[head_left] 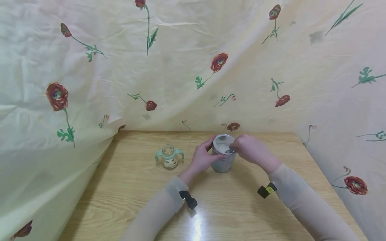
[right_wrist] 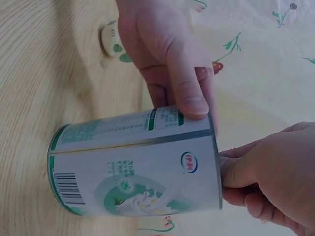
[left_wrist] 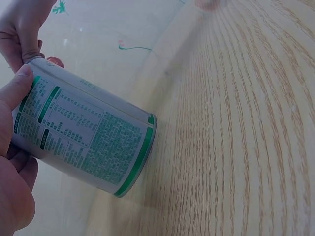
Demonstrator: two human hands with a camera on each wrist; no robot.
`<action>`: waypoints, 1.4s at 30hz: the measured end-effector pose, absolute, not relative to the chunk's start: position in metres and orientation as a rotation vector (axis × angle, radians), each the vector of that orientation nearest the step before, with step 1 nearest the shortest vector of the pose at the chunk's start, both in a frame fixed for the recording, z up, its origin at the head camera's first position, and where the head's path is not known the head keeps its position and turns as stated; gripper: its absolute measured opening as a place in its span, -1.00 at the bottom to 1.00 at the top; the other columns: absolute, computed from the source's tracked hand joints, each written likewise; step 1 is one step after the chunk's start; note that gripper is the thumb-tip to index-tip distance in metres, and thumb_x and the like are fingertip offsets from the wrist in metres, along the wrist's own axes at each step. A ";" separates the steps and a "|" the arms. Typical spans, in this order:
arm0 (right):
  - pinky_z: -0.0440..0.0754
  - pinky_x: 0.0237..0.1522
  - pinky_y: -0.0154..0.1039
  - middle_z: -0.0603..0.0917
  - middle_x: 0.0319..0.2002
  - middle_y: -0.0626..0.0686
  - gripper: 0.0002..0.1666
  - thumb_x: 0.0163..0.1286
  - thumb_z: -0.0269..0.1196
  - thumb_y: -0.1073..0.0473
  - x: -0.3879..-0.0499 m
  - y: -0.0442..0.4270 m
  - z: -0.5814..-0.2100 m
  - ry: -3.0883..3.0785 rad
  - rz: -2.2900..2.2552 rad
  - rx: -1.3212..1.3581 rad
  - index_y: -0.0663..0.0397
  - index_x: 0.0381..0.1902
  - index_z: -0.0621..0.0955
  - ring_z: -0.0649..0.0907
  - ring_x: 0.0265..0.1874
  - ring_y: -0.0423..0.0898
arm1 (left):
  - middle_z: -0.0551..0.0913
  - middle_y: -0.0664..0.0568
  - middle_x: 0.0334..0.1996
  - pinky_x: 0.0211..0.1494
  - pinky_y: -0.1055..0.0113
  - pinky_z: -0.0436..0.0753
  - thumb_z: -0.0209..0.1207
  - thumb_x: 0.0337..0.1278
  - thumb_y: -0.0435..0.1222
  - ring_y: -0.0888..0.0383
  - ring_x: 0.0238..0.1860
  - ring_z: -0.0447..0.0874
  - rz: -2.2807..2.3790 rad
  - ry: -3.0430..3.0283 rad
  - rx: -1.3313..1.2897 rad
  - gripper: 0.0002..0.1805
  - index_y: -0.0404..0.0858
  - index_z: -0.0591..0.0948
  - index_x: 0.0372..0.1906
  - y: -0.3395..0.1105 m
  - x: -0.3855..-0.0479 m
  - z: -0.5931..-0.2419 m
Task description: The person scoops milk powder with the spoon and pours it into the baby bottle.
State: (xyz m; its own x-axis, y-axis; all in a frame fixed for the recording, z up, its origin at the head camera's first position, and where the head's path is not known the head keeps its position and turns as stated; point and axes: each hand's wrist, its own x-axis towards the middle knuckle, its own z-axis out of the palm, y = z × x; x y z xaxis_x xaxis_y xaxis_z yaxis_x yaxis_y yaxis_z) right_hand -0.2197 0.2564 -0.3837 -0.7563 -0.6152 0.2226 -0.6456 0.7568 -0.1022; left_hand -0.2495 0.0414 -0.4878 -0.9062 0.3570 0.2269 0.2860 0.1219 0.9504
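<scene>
A milk powder tin [head_left: 222, 164] with white and green printed sides stands upright on the table, its top uncovered and a pale surface showing inside. My left hand [head_left: 201, 157] grips the tin's left side near the rim, with the thumb [right_wrist: 193, 101] across the printed wall. At the right of the rim, my right hand [head_left: 248, 149] has its curled fingers at the mouth, pinching a small grey item [head_left: 230, 151] whose kind is unclear. In the right wrist view the rim hides that hand's fingertips.
A glass baby bottle [head_left: 170, 163] with mint-green handles and a printed lower part stands to the left of the tin. The wooden table [head_left: 135, 201] meets a floral cloth [head_left: 181, 67] behind and at both sides. Each wrist wears a black strap device.
</scene>
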 end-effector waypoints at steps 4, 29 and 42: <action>0.75 -0.41 -0.20 0.73 -0.49 -0.10 -0.81 0.21 0.51 0.48 -0.219 0.257 -0.383 -2.832 0.316 0.968 0.08 -0.37 0.84 0.59 -0.53 -0.26 | 0.42 0.04 0.56 0.56 0.11 0.44 0.66 0.01 -0.15 -0.01 0.54 0.40 1.932 2.301 0.673 0.05 -0.13 0.39 0.63 0.043 -0.250 -0.489; 0.70 -0.29 -0.33 0.85 -0.15 0.15 -0.62 0.53 0.41 -0.04 -0.195 0.279 -0.434 -2.444 1.438 -0.108 0.17 0.02 0.84 0.72 -0.26 -0.10 | 0.41 0.03 0.58 0.58 0.22 0.40 0.64 0.04 -0.18 0.10 0.56 0.37 1.946 2.271 0.654 0.06 -0.15 0.35 0.65 0.045 -0.255 -0.493; 0.70 -0.20 -0.38 0.82 -0.29 -0.18 -0.48 0.52 0.42 -0.07 -0.182 0.274 -0.455 -2.166 1.808 -0.361 0.29 0.12 0.76 0.68 -0.30 -0.18 | 0.41 0.05 0.58 0.59 0.19 0.39 0.64 0.03 -0.15 0.09 0.56 0.36 2.023 2.234 0.637 0.05 -0.11 0.38 0.64 0.045 -0.248 -0.500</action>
